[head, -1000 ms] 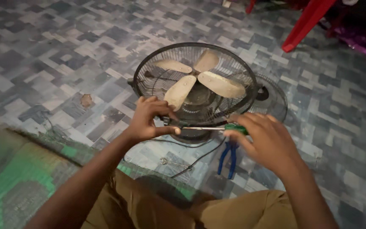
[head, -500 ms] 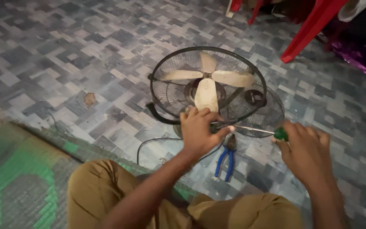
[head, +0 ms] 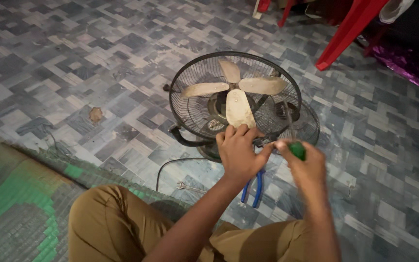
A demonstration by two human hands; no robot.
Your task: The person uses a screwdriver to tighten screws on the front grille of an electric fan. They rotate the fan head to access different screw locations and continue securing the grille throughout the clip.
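Right hand (head: 302, 162) grips green-handled screwdriver (head: 293, 137) beside fan (head: 233, 97).

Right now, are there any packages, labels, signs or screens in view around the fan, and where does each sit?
None in view: no package, label, sign or screen shows.
Left hand: on the fan guard's near rim.
Right hand: holds a green-handled screwdriver.
Blue-handled pliers: on the tiled floor by the hands.
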